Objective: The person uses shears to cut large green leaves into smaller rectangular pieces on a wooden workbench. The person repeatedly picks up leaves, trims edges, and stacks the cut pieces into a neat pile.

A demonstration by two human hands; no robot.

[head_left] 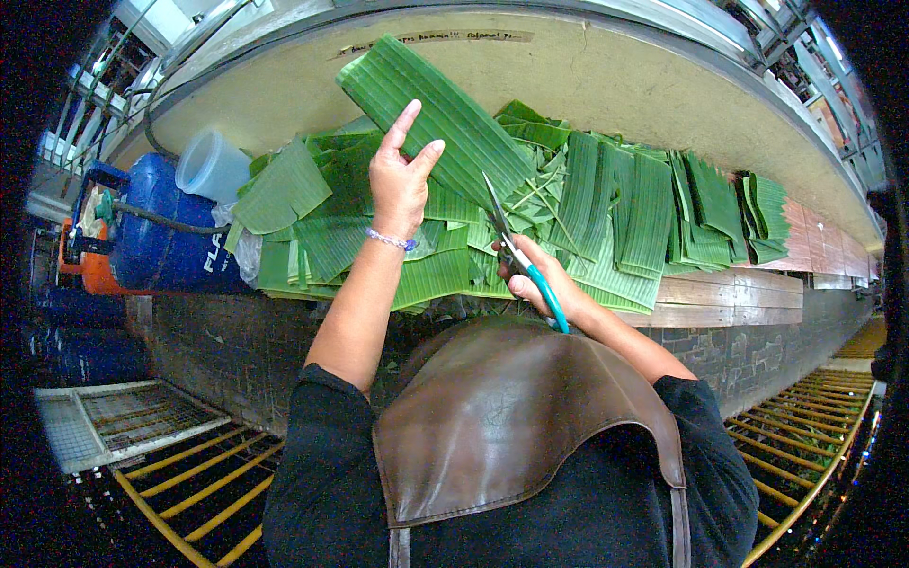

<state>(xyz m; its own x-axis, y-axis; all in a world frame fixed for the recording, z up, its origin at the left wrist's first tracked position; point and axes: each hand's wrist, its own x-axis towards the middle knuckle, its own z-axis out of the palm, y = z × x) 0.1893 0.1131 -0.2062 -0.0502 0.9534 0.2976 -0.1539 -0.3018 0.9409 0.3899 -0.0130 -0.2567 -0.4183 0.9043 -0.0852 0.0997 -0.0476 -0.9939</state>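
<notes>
My left hand (400, 185) is raised in the middle, with its thumb and one finger showing against a long green banana leaf piece (436, 114). It appears to grip this piece by its lower left edge; the other fingers are hidden. In my right hand (535, 275) is a pair of scissors (505, 227) with teal handles, blades pointing up and left. Their tip lies at the lower right end of the held piece; whether they touch cannot be told. Below both hands, loose banana leaf pieces (431, 279) and narrow leaf scraps (540, 204) cover the ledge.
To the right stand several stacks of folded leaves (644, 213) on a wooden board (729, 298). A blue drum (170, 227) and a translucent tub (213, 163) are at the left. Behind runs a pale wall (606, 85). Yellow bars (204, 492) lie low on both sides.
</notes>
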